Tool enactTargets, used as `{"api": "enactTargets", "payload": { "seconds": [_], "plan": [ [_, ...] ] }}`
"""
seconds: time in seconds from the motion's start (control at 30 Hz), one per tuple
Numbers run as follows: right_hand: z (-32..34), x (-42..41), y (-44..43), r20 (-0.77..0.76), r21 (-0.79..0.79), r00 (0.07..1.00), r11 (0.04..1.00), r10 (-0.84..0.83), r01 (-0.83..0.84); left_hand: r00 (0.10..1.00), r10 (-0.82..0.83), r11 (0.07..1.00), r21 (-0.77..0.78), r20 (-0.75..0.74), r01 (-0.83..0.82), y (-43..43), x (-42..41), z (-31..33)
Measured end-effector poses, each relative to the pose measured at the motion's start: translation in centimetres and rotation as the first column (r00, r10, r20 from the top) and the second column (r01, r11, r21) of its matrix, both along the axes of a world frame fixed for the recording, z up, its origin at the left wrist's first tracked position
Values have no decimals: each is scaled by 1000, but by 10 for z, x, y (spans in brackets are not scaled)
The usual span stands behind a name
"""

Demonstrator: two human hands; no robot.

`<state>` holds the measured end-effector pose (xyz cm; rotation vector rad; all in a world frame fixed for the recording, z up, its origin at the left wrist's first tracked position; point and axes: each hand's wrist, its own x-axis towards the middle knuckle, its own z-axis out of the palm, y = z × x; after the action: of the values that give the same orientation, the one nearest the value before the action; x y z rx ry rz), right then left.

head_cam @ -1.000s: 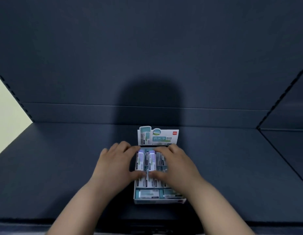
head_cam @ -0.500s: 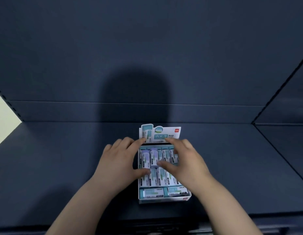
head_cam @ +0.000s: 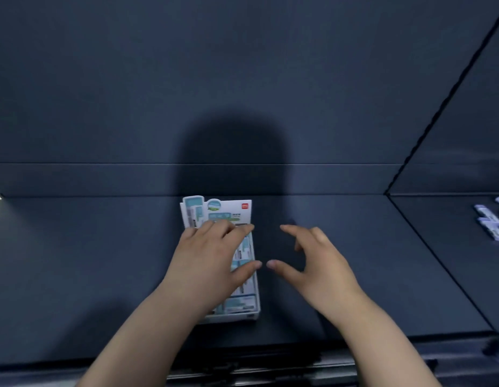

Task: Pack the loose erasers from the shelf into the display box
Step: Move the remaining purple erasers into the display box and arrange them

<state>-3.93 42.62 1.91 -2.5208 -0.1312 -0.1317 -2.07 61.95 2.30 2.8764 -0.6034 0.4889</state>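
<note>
Both hands at the display box, dark shelf.
Left hand lies spread over the display box at frame centre; right hand hovers beside it, fingers wide, empty. Loose erasers lie far right on the shelf.

Display box: white walls; header card white with teal and light-blue panels, a small red square at its top right corner; erasers inside the box in teal-and-white wrappers; loose erasers far right of the box: white with pale lilac ends; shelf plain dark navy, unpatterned.
</note>
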Motion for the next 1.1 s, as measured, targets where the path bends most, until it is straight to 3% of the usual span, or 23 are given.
{"api": "enactTargets", "payload": {
  "seconds": [0.27, 0.57, 0.83, 1.1],
  "plan": [
    [8, -7, -108, -38, -213, 998, 975, 58, -65, 998, 10, 999, 45, -56, -8, -116, -17, 5],
    [12, -25, -226, -32, -446, 989, 884, 142, -142, 979, 107, 985, 156, -174, -79, -242, -49, 3],
    [7, -35, -262, -33, -475, 991, 870, 129, -129, 950, 217, 951, 267, -225, -154, -282, -62, 0],
    [15, -33, -276, -67, -477, 997, 877, 30, -59, 940, 193, 936, 341, -280, -91, -293, -43, 9]
  ]
}}
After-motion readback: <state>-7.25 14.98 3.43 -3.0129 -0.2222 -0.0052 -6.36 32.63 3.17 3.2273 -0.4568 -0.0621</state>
